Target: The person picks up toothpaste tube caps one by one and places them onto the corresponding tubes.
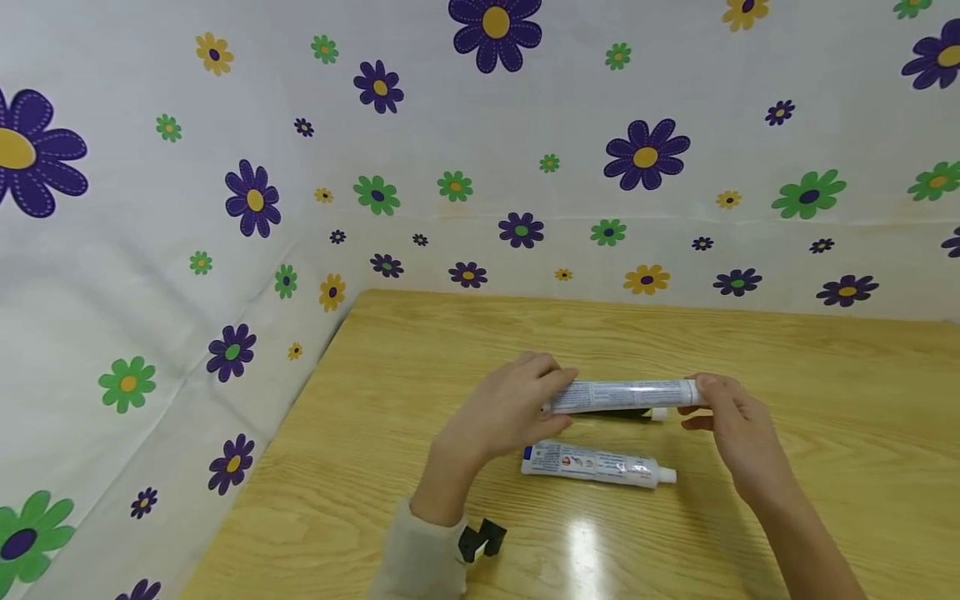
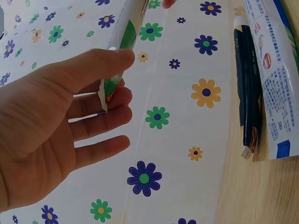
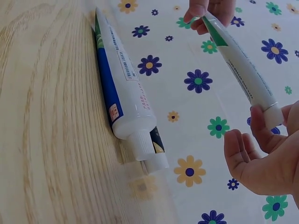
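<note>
A white toothpaste tube with green at one end (image 1: pixel 630 394) is held lengthwise above the table between both hands. My left hand (image 1: pixel 506 408) pinches its flat tail between thumb and fingers. At the other end, the thumb and fingers of my right hand (image 1: pixel 746 437) grip the tube by its white cap. Just below it on the table lies a white and blue toothpaste tube (image 1: pixel 596 467), its cap pointing right. A dark tube with a white cap (image 2: pixel 248 84) lies beside that one, partly hidden in the head view by the held tube.
The wooden tabletop (image 1: pixel 405 350) meets a white cloth with purple, green and yellow flowers (image 1: pixel 570 100) at the back and left. A small black clip-like piece (image 1: pixel 482 540) sits at the left sleeve cuff (image 1: pixel 427 550).
</note>
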Action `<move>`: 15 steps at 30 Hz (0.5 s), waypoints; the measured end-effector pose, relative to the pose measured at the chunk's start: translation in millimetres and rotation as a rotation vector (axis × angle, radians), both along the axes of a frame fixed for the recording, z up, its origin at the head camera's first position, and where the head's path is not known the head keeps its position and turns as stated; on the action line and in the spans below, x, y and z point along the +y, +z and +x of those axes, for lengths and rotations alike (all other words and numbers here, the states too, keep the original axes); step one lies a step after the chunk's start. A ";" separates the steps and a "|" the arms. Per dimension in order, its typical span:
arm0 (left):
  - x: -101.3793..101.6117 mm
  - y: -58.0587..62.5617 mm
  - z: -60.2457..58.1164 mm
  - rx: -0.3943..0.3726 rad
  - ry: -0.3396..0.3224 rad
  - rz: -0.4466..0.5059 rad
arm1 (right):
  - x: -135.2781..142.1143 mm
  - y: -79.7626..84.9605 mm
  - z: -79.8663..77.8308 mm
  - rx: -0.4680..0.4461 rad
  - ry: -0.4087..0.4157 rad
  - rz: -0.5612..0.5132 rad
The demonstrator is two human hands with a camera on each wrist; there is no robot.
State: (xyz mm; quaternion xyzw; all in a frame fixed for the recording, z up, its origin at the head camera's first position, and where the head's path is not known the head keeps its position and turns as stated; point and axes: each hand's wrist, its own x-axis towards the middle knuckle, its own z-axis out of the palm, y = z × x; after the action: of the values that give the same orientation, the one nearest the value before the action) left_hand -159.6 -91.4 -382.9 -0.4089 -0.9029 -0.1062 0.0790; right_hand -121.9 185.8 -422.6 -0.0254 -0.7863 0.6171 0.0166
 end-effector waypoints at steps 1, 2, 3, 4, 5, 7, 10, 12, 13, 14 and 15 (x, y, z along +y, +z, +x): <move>-0.3 -0.2 0.4 0.002 0.004 -0.003 | 0.0 0.3 -0.3 -0.007 0.000 -0.003; -0.7 -0.6 0.7 0.006 0.008 -0.009 | -0.4 0.7 -0.4 -0.008 -0.001 -0.004; -0.9 -0.8 0.7 0.007 0.009 -0.010 | -1.0 1.3 -0.4 -0.007 -0.005 -0.002; -1.2 -0.9 0.8 0.008 0.009 -0.011 | -1.5 1.7 -0.3 -0.001 -0.008 0.005; -1.5 -0.9 0.8 0.008 0.009 -0.013 | -2.4 2.4 0.0 0.007 -0.014 0.013; -1.9 -0.9 0.6 0.003 0.010 -0.008 | -3.9 3.8 1.0 0.030 -0.019 0.034; -2.6 -1.0 -0.1 -0.005 0.017 0.002 | -5.3 6.0 2.0 0.046 -0.027 0.048; -2.6 -1.4 -0.5 -0.005 0.020 0.009 | -5.2 7.0 2.4 0.039 -0.026 0.027; -2.4 -1.6 -0.6 -0.003 0.021 0.010 | -4.9 7.2 2.8 0.033 -0.025 0.008; -2.1 -1.8 -0.6 -0.001 0.022 0.009 | -4.4 7.1 3.0 0.021 -0.023 -0.020; -2.0 -2.3 -0.4 0.000 0.025 0.003 | -4.0 6.9 3.6 0.008 -0.020 -0.049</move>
State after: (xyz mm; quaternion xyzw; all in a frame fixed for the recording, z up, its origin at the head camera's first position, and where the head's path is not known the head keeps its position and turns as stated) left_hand -160.0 -93.4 -385.2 -0.3977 -0.9077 -0.1064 0.0809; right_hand -118.3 181.8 -415.8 -0.0310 -0.7707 0.6360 0.0251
